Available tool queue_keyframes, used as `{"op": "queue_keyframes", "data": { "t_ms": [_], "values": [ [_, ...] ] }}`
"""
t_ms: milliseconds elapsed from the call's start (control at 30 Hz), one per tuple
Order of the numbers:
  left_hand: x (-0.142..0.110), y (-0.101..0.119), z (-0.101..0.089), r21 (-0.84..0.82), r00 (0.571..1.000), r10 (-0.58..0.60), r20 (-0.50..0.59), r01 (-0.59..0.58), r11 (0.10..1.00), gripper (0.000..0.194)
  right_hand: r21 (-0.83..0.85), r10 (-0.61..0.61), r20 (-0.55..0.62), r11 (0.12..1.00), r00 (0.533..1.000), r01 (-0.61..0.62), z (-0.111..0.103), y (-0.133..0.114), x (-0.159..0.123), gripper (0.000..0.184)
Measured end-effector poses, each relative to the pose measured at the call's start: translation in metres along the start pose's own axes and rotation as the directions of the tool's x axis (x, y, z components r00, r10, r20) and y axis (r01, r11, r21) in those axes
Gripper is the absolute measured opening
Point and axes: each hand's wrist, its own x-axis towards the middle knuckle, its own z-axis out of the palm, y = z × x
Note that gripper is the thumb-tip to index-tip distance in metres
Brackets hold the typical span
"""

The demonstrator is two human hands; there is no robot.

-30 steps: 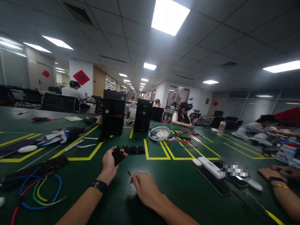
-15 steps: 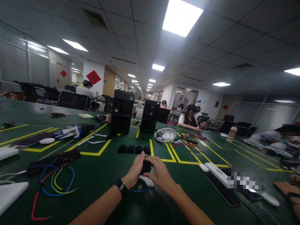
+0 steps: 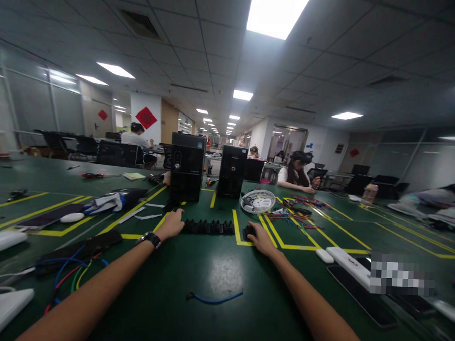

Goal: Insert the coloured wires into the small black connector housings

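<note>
A row of black plastic pieces [image 3: 209,227] stands on the green table, side by side. At its left end is my left hand [image 3: 170,225], wearing a dark watch, its fingers curled close; what they hold, if anything, is hidden. To the right of the row, a short gap away, my right hand [image 3: 261,238] has its fingers around a small black piece [image 3: 249,232] at table height, beside a yellow tape line. A short blue wire [image 3: 218,299] lies between my forearms.
Two black computer towers [image 3: 187,168] stand behind the row. A white basket [image 3: 258,201] and loose coloured wires [image 3: 299,211] sit to the right. White power strips and phones [image 3: 361,296] lie nearer right. Left are more wires [image 3: 70,266]. Other people sit beyond the table.
My hands were together around a black piece in front of the row. They have parted: the left reached forward to the row's left end, the right carried a black piece right and forward.
</note>
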Motion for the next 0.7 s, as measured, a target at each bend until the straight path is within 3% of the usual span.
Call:
{"op": "queue_keyframes", "data": {
  "t_ms": [167, 333, 700],
  "values": [
    [0.021, -0.016, 0.008, 0.017, 0.990, -0.027, 0.136, 0.025, 1.000, 0.053, 0.050, -0.046, -0.004, 0.998, 0.999, 0.046, 0.025, 0.005, 0.025, 0.046],
    [0.035, -0.027, 0.020, -0.002, 0.974, -0.022, 0.226, 0.023, 1.000, 0.056, 0.082, -0.081, -0.010, 0.993, 0.997, 0.081, 0.032, 0.011, 0.031, 0.047],
    [0.047, -0.032, 0.030, -0.088, 0.964, 0.045, 0.263, -0.023, 0.996, 0.060, 0.096, -0.105, -0.018, 0.990, 0.994, 0.107, 0.036, 0.012, 0.035, 0.048]
  ]
}}
